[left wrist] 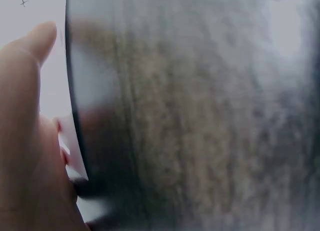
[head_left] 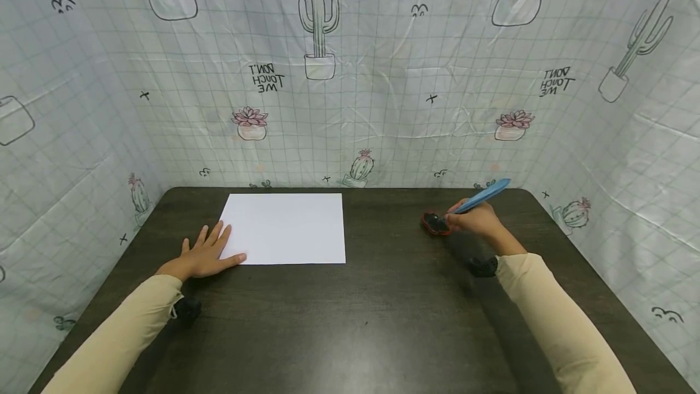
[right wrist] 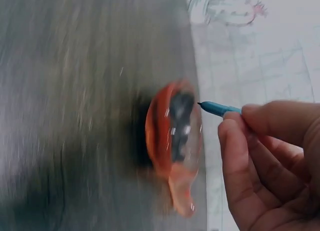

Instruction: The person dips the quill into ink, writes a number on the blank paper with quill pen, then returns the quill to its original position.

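My left hand (head_left: 201, 257) lies with spread fingers on the left edge of a blank white sheet of paper (head_left: 290, 228); its thumb (left wrist: 37, 43) rests near the sheet's lower edge. Between the thumb and fingers of my right hand (head_left: 474, 222) is a slim blue pen (head_left: 483, 195) with a dark tip, tilted up to the right. That tip, in the right wrist view, is close beside a small orange-red dish (right wrist: 159, 126) with a tail-like handle. Glossy black matter (right wrist: 181, 123) fills part of the dish. Whether the tip touches it I cannot tell.
A dark wooden table (head_left: 350, 321) carries everything. Behind and at both sides hangs a pale checked cloth (head_left: 383, 78) printed with cacti and mirrored words. Dark wrist devices (head_left: 483, 267) sit on both wrists.
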Demonstrator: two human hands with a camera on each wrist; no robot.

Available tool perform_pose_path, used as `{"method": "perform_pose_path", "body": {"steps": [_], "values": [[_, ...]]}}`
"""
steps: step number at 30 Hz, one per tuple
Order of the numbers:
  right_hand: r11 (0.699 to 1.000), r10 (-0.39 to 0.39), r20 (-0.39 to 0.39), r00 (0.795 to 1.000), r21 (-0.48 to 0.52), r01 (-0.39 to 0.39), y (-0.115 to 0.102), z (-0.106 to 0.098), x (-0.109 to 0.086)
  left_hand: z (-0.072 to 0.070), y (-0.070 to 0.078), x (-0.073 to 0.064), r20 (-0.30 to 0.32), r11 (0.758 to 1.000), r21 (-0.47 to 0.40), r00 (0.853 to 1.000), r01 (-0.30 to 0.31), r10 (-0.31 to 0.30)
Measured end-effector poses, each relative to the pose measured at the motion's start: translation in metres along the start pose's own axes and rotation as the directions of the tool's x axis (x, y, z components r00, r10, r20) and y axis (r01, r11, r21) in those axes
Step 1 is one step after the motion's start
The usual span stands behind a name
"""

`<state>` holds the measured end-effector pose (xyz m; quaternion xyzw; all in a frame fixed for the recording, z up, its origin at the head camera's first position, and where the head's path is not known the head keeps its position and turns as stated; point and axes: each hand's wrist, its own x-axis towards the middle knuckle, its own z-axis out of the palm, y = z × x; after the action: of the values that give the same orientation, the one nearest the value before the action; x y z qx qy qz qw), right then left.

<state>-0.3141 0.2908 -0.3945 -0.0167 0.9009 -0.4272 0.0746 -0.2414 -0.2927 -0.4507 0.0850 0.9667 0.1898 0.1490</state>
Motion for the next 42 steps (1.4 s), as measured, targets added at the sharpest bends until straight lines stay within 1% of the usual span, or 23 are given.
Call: {"method": "perform_pose_path", "body": {"steps": [4, 8, 11, 15, 18, 19, 23, 25, 28, 30, 32, 34, 35, 36, 38, 40, 42], "values": [[1.0, -0.028, -0.007, 1.0, -0.002, 0.028, -0.01, 0.005, 0.001, -0.001, -0.004, 0.001, 0.019, 0.998, -0.06, 1.0, -0.006, 0.007], [0.997, -0.071, -0.004, 0.997, -0.01, 0.071, -0.02, 0.015, 0.005, -0.003, -0.006, 0.002, 0.033, 0.999, -0.043, 0.999, -0.001, 0.003], [0.995, -0.083, 0.016, 0.996, 0.061, 0.082, -0.027, 0.026, 0.009, -0.005, -0.003, 0.001, 0.036, 1.0, -0.025, 0.999, 0.005, -0.004], [0.98, -0.095, 0.05, 0.994, 0.177, 0.085, -0.04, 0.044, 0.014, -0.007, 0.0, 0.0, 0.033, 1.0, -0.02, 0.999, 0.005, -0.004], [0.97, -0.118, 0.067, 0.991, 0.223, 0.1, -0.05, 0.057, 0.015, -0.007, 0.002, 0.0, 0.032, 1.0, -0.013, 0.999, 0.005, -0.005], [0.965, -0.124, 0.07, 0.99, 0.242, 0.104, -0.053, 0.062, 0.015, -0.007, 0.002, 0.0, 0.033, 1.0, -0.011, 0.999, 0.004, -0.004], [0.927, -0.138, 0.071, 0.988, 0.36, 0.104, -0.065, 0.082, 0.017, -0.004, 0.0, 0.002, 0.035, 1.0, -0.013, 0.999, 0.002, -0.002], [0.91, -0.134, 0.059, 0.989, 0.402, 0.1, -0.071, 0.093, 0.019, -0.002, -0.001, 0.003, 0.036, 1.0, -0.011, 0.999, 0.003, -0.002], [0.9, -0.154, 0.05, 0.987, 0.418, 0.119, -0.084, 0.11, 0.022, -0.001, -0.003, 0.004, 0.039, 1.0, -0.009, 0.999, 0.009, -0.009], [0.889, -0.166, 0.039, 0.985, 0.439, 0.132, -0.093, 0.122, 0.024, -0.001, -0.003, 0.003, 0.037, 1.0, -0.009, 0.999, 0.008, -0.007], [0.884, -0.172, 0.028, 0.985, 0.446, 0.141, -0.102, 0.132, 0.026, -0.001, -0.004, 0.002, 0.035, 1.0, -0.009, 0.999, 0.009, -0.009], [0.881, -0.158, 0.006, 0.987, 0.453, 0.138, -0.11, 0.143, 0.027, -0.001, -0.004, 0.002, 0.033, 1.0, -0.009, 0.999, 0.009, -0.009], [0.882, -0.145, -0.005, 0.989, 0.453, 0.132, -0.114, 0.149, 0.027, -0.002, -0.004, 0.001, 0.032, 1.0, -0.015, 0.999, 0.007, -0.006], [0.891, -0.135, -0.023, 0.991, 0.434, 0.131, -0.117, 0.154, 0.028, -0.002, -0.005, 0.001, 0.032, 1.0, -0.018, 0.999, 0.007, -0.007], [0.893, -0.124, -0.055, 0.991, 0.429, 0.136, -0.123, 0.165, 0.029, -0.001, -0.007, 0.001, 0.035, 1.0, -0.013, 0.999, 0.011, -0.011], [0.89, -0.116, -0.086, 0.989, 0.434, 0.142, -0.128, 0.175, 0.03, -0.001, -0.008, 0.002, 0.036, 1.0, -0.02, 0.999, 0.006, -0.005], [0.88, -0.112, -0.107, 0.988, 0.451, 0.148, -0.131, 0.185, 0.032, 0.0, -0.009, 0.002, 0.036, 1.0, -0.018, 0.999, 0.008, -0.007]]}}
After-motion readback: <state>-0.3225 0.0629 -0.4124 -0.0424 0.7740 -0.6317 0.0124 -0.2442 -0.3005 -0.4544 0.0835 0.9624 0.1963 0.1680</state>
